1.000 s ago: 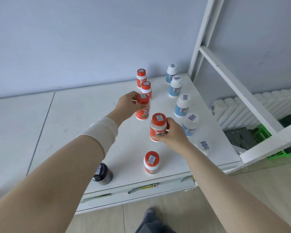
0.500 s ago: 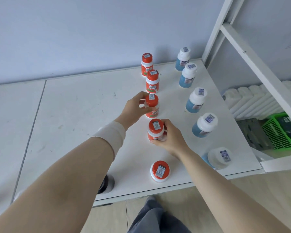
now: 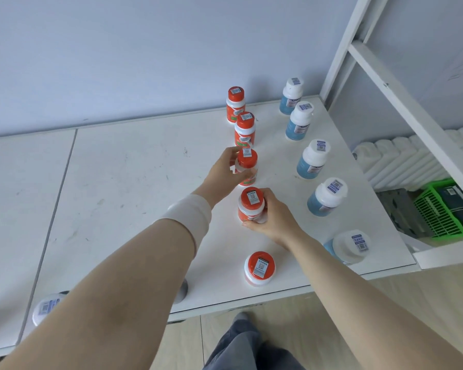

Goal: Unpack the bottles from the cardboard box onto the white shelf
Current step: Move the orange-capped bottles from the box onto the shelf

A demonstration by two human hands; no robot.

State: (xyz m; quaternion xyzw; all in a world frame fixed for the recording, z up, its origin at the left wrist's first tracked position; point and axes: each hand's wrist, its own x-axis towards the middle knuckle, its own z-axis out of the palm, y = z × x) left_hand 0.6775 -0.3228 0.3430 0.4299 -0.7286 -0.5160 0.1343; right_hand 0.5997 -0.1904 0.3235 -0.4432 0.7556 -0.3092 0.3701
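Observation:
On the white shelf top [image 3: 134, 182] stand two rows of bottles. My left hand [image 3: 225, 172] grips the third red-capped bottle [image 3: 247, 162] in the red row. Just in front of it, my right hand [image 3: 273, 217] grips another red-capped bottle [image 3: 251, 202], which stands on the shelf. Two more red bottles [image 3: 245, 129] stand behind them and one [image 3: 259, 267] in front. Several blue bottles with white caps [image 3: 313, 158] form a row to the right. The cardboard box is out of view.
A white-capped bottle [image 3: 47, 308] sits at the front left, partly behind my left forearm. A white frame post and rail [image 3: 401, 102] rise at the right, with a radiator [image 3: 401, 158] and a green crate [image 3: 449, 209] beyond the shelf edge.
The camera has moved closer and lower over the shelf. Both hands keep their hold on the same two red bottles, which now stand in line.

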